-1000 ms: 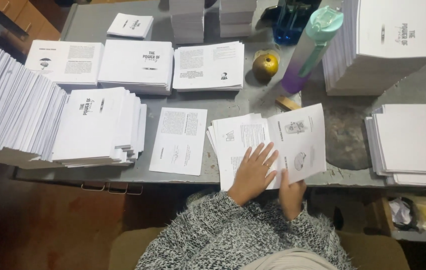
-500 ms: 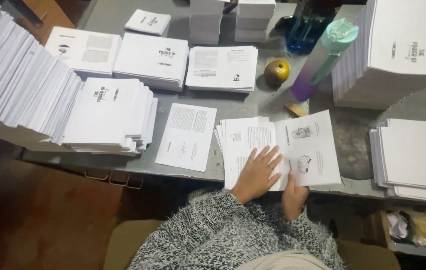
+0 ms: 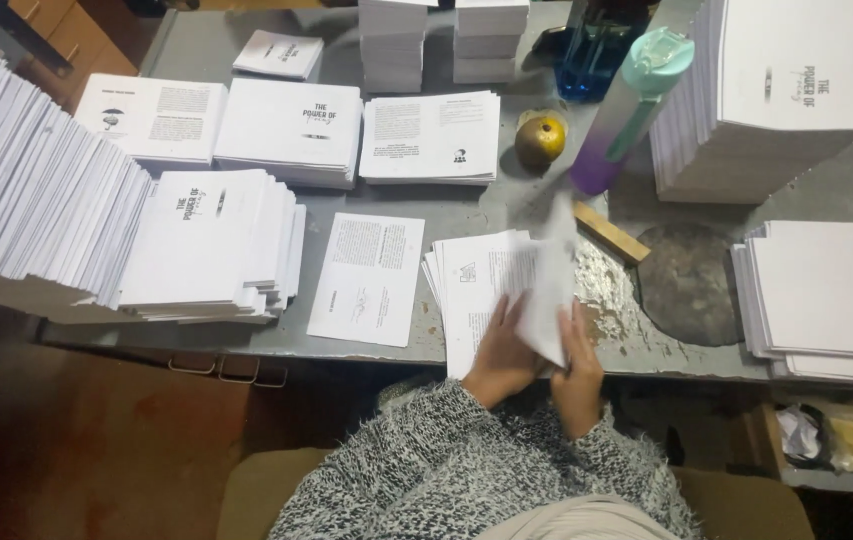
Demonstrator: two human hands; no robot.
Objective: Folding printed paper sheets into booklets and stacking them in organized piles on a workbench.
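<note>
Grey table | both hands lifting sheet off paper stack

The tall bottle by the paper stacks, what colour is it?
The bottle is purple fading paler upward, with a mint-green lid; head view.

Loose sheet sits mid-frame, just left of the fanned sheets. Bottle leans upper right, fruit to its left, booklet stacks far right.

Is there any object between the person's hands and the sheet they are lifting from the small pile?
Nothing visible does. The right hand already grips the lifted sheet, and the left hand rests directly on the pile of printed sheets.
</note>
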